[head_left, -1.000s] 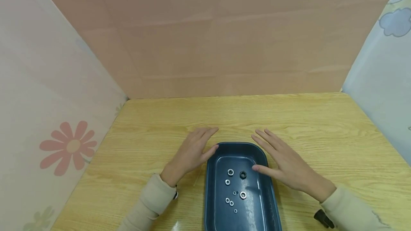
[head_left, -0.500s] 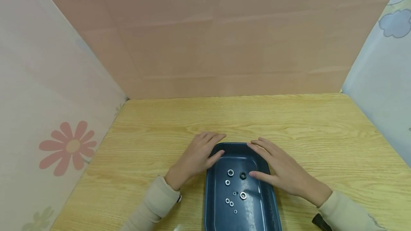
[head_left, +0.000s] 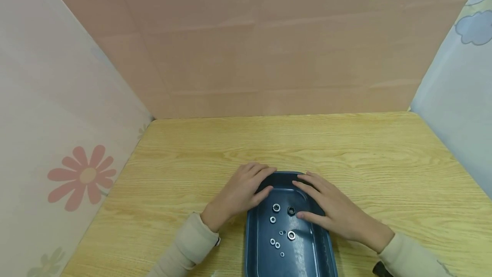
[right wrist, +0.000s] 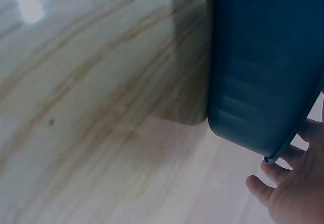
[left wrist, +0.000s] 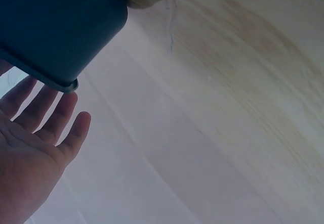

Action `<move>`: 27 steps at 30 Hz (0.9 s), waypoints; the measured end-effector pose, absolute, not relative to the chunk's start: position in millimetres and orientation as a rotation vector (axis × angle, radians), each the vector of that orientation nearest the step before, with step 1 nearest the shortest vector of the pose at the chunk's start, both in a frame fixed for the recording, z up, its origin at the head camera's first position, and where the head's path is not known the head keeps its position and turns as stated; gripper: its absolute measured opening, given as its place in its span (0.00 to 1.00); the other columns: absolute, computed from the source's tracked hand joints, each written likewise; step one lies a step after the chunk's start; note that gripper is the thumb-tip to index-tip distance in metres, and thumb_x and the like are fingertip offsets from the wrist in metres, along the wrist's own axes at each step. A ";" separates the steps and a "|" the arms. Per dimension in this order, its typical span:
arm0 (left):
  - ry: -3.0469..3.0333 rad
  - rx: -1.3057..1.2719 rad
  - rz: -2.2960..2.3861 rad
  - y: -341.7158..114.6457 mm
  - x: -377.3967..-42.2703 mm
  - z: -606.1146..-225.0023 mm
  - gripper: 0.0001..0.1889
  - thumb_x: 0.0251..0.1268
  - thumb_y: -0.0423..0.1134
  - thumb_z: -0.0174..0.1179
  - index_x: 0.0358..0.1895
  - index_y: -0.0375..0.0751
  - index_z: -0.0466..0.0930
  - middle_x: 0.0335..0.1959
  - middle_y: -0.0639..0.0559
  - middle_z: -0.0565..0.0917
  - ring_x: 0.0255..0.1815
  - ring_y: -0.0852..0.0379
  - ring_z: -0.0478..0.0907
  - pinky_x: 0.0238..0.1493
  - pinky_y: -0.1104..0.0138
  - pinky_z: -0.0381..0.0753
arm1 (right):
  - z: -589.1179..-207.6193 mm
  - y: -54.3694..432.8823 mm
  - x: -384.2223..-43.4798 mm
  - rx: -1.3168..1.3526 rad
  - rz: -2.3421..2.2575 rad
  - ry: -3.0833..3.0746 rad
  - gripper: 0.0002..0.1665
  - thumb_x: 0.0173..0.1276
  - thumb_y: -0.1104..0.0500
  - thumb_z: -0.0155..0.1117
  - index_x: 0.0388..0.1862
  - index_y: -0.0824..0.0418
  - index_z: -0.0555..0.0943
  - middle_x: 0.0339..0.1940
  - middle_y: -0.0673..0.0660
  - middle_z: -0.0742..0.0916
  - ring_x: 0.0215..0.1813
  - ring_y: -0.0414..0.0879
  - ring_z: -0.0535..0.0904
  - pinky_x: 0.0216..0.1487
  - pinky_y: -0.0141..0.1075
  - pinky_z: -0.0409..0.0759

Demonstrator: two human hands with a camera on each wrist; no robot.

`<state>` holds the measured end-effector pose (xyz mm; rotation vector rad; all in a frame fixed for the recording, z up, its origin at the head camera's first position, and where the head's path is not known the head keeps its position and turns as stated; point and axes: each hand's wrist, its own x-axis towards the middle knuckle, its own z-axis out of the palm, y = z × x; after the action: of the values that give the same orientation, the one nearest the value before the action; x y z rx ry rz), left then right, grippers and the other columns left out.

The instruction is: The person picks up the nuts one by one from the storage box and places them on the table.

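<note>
A dark blue tray (head_left: 251,247) stands on the wooden table with several hex nuts in it. Toward its far end lie a silver nut (head_left: 276,207) and a black nut (head_left: 291,211); a larger silver nut (head_left: 291,235) and several small ones sit nearer. My left hand (head_left: 240,189) is over the far left corner, fingers lightly bent, thumb above the inside. At the far right corner is my right hand (head_left: 338,208), fingers spread, thumb near the black nut. In both wrist views the fingers reach the tray's rim; whether they press on it I cannot tell.
The table (head_left: 184,157) meets a brownish-pink backdrop (head_left: 269,67) at the back. Patterned panels stand left (head_left: 38,97) and right (head_left: 461,97). A black object (head_left: 380,269) shows beside the right sleeve. The tray's near end is cut off by the frame.
Both hands have come inward and slightly nearer, from beside the tray's far corners to over its rim. The tray and nuts have stayed practically where they were.
</note>
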<state>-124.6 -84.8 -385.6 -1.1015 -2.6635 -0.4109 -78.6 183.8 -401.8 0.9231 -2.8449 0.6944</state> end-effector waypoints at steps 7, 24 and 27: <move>-2.700 -1.131 -0.395 -79.2 -121.0 -387.8 0.24 0.69 0.48 0.61 0.66 0.50 0.74 0.60 0.55 0.81 0.64 0.55 0.76 0.67 0.58 0.74 | -406.4 183.0 -76.8 0.899 0.702 -2.841 0.40 0.68 0.38 0.63 0.75 0.49 0.66 0.76 0.56 0.70 0.76 0.62 0.61 0.66 0.65 0.66; -2.723 -1.277 -0.433 -68.1 -112.4 -392.8 0.22 0.71 0.46 0.60 0.66 0.48 0.75 0.59 0.53 0.82 0.61 0.57 0.77 0.64 0.64 0.77 | -410.4 181.7 -77.2 0.872 0.826 -2.827 0.36 0.70 0.48 0.64 0.75 0.52 0.66 0.75 0.54 0.69 0.77 0.64 0.59 0.68 0.65 0.64; -2.742 -1.294 -0.444 -66.4 -112.4 -395.9 0.22 0.72 0.46 0.59 0.66 0.48 0.74 0.60 0.53 0.81 0.61 0.56 0.77 0.64 0.64 0.77 | -411.1 180.4 -76.9 0.869 0.807 -2.820 0.34 0.71 0.51 0.63 0.74 0.53 0.66 0.75 0.55 0.70 0.77 0.64 0.59 0.68 0.64 0.64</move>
<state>-112.4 -66.4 -395.9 -1.2944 -2.7421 -0.4438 -76.9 180.4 -411.1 0.8691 -2.8198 0.8068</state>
